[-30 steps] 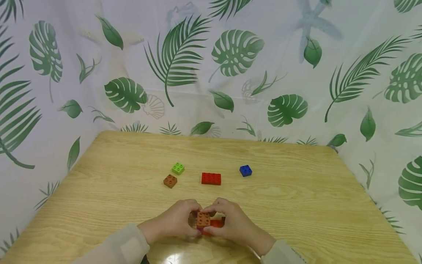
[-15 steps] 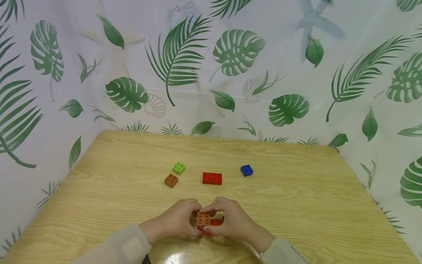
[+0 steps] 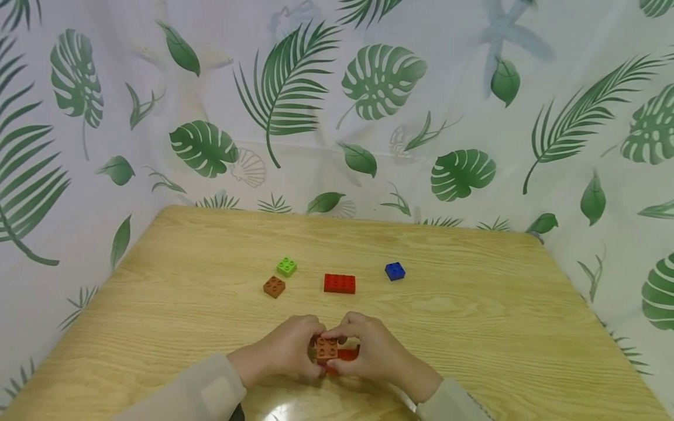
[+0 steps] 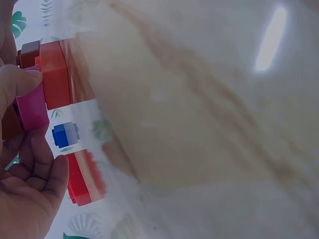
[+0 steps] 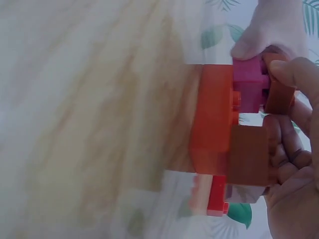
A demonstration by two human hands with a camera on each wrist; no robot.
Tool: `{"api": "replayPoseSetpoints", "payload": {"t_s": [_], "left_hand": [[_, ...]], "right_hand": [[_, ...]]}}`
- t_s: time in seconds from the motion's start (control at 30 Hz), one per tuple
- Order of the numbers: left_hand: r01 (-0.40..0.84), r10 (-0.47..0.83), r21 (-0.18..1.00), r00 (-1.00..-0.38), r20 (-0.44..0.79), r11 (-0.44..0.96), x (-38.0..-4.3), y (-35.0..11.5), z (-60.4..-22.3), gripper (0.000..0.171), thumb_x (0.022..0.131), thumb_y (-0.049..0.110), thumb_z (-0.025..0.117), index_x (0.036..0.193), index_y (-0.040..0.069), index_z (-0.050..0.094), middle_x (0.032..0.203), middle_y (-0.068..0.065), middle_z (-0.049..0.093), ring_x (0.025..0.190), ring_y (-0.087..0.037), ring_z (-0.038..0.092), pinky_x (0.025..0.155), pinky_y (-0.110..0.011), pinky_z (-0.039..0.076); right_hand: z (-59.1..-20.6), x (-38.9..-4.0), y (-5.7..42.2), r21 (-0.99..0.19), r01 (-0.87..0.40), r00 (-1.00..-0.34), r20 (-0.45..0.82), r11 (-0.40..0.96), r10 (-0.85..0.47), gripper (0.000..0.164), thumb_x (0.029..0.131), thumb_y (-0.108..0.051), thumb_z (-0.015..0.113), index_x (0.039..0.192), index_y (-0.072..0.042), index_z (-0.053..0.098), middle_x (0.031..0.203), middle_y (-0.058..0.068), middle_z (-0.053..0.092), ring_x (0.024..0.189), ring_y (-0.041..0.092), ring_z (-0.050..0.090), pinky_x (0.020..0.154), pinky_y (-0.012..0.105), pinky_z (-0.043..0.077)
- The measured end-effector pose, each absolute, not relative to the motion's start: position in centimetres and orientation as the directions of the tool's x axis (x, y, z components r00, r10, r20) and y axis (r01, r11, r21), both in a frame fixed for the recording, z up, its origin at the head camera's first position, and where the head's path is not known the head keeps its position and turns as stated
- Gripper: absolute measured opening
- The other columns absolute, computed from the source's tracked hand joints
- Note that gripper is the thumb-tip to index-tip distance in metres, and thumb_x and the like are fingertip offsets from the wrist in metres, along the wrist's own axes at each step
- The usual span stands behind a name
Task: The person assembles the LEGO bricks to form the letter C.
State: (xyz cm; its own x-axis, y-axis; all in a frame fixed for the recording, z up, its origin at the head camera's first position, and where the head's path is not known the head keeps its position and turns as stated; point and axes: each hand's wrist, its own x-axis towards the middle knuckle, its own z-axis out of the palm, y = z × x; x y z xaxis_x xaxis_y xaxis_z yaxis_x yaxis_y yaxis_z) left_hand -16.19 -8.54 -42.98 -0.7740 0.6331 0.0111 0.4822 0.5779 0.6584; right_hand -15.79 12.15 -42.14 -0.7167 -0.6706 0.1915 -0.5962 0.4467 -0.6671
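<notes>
Smooth plastic bricks point(image 3: 327, 348), glossy table point(image 3: 447, 316)

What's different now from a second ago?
Barely anything: the whole scene drifted slightly right and up, probably from the camera moving. Nothing was visibly grabbed or released. The left hand and right hand still hold the brick stack; the loose green brick, brown brick, red brick and blue brick stayed put.
</notes>
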Motion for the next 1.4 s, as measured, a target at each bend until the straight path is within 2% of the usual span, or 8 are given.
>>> {"api": "replayPoseSetpoints", "payload": {"t_s": [0.2,0.5,0.7,0.93,1.1,1.4], "left_hand": [[0.488,0.639,0.661,-0.769,0.017,0.57,-16.3,-8.5,-43.0,0.031,0.064,0.011,0.082,0.091,0.01,0.068,0.078,0.011,0.052,0.069,-0.004,0.049,0.061,-0.019,0.045],[0.498,0.639,0.648,-0.769,0.023,0.576,-16.2,-8.6,-42.8,0.035,0.063,0.012,0.082,0.096,0.008,0.068,0.08,0.011,0.053,0.073,-0.004,0.051,0.065,-0.019,0.045],[0.508,0.646,0.642,-0.763,0.026,0.574,-16.1,-8.8,-43.0,0.039,0.066,0.013,0.082,0.102,0.007,0.068,0.086,0.011,0.056,0.08,-0.003,0.053,0.074,-0.021,0.047],[0.46,0.644,0.705,-0.765,0.006,0.54,-16.1,-9.6,-43.1,0.043,0.07,0.021,0.083,0.109,0.011,0.068,0.095,0.012,0.059,0.09,-0.005,0.055,0.083,-0.026,0.047],[0.421,0.617,0.724,-0.787,-0.008,0.547,-16.6,-11.2,-43.1,0.043,0.071,0.027,0.085,0.107,0.012,0.068,0.098,0.01,0.061,0.093,-0.01,0.056,0.085,-0.031,0.047],[0.331,0.45,0.709,-0.893,0.023,0.622,-18.5,-14.7,-43.8,0.038,0.073,0.024,0.083,0.105,0.011,0.068,0.098,0.004,0.063,0.092,-0.015,0.057,0.083,-0.035,0.048]], "right_hand": [[-42.2,-15.8,12.2,-0.68,-0.596,-0.712,0.2,0.428,-0.674,0.034,0.076,-0.018,0.081,0.108,-0.014,0.073,0.086,-0.009,0.056,0.072,0.011,0.05,0.059,0.02,0.043],[-42.4,-15.8,12.1,-0.714,-0.529,-0.755,0.149,0.459,-0.639,0.035,0.073,-0.016,0.083,0.107,-0.015,0.074,0.086,-0.013,0.057,0.079,0.01,0.054,0.069,0.025,0.048],[-42.9,-15.8,12.0,-0.745,-0.467,-0.781,0.095,0.476,-0.618,0.032,0.075,-0.02,0.082,0.106,-0.015,0.073,0.088,-0.014,0.058,0.084,0.007,0.057,0.077,0.026,0.05],[-42.8,-15.9,12.3,-0.726,-0.484,-0.772,0.091,0.488,-0.63,0.034,0.075,-0.021,0.083,0.107,-0.017,0.072,0.088,-0.016,0.059,0.085,0.004,0.058,0.079,0.028,0.05],[-42.7,-15.9,12.3,-0.718,-0.483,-0.774,0.082,0.502,-0.628,0.034,0.075,-0.026,0.082,0.106,-0.016,0.073,0.088,-0.016,0.06,0.084,0.004,0.059,0.08,0.03,0.05],[-42.8,-15.9,12.2,-0.712,-0.474,-0.783,0.072,0.518,-0.618,0.036,0.074,-0.029,0.083,0.106,-0.017,0.072,0.09,-0.017,0.059,0.084,0.004,0.058,0.08,0.03,0.05]]}}
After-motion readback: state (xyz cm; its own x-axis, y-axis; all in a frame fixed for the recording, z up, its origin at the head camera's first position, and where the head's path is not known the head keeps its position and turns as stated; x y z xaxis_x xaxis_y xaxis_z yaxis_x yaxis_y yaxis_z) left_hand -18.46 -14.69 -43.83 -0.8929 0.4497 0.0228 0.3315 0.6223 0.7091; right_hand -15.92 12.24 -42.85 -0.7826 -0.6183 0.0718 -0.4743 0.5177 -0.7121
